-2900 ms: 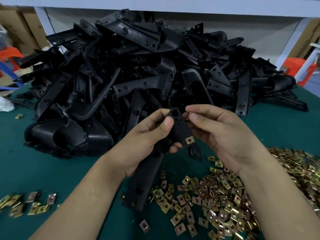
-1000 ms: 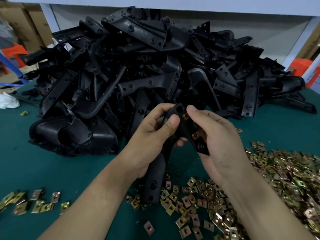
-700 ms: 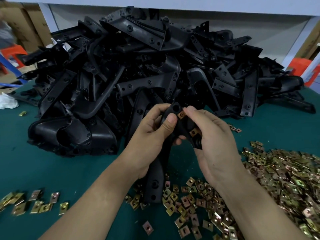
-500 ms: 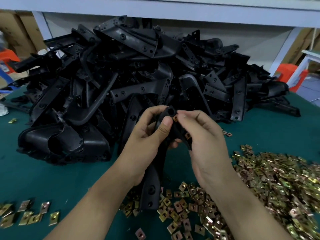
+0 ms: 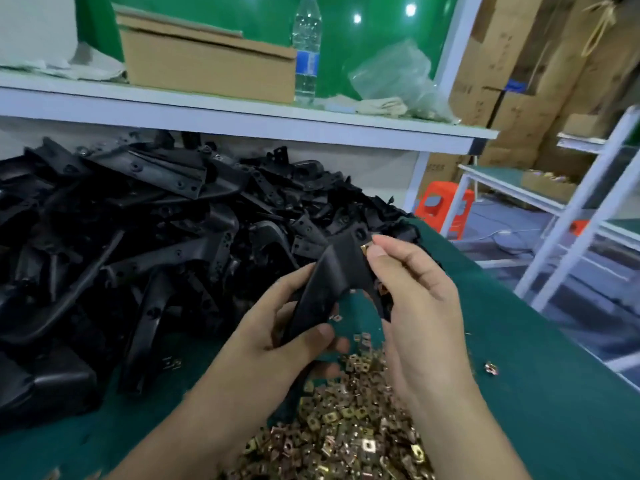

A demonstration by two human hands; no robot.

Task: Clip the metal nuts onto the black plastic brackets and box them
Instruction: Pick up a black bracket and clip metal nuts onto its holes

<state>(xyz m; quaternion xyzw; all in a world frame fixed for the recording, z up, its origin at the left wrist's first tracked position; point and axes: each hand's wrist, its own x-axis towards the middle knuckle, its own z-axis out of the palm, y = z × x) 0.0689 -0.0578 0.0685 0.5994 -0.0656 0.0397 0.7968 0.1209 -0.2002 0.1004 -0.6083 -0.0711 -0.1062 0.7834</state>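
Note:
I hold one black plastic bracket [image 5: 330,282] in front of me, over the green table. My left hand [image 5: 277,336] grips its lower stem. My right hand [image 5: 414,306] pinches the bracket's upper right edge, with thumb and forefinger on a brass-coloured metal nut [image 5: 365,248] seated there. A second nut [image 5: 382,288] shows on the bracket's right arm, partly hidden by my right palm. A heap of loose metal nuts [image 5: 346,420] lies under my hands.
A big pile of black brackets [image 5: 138,244] fills the table's left and back. The green table [image 5: 540,393] ends at the right. Above is a white shelf [image 5: 242,116] with a cardboard box [image 5: 207,64], a water bottle [image 5: 306,50] and a plastic bag. Orange stool [image 5: 441,206] and white rack stand right.
The view has swung up and to the right, so the shelf and the room now show. My left hand has slid down the bracket's stem; my right hand still pinches the nut at its top.

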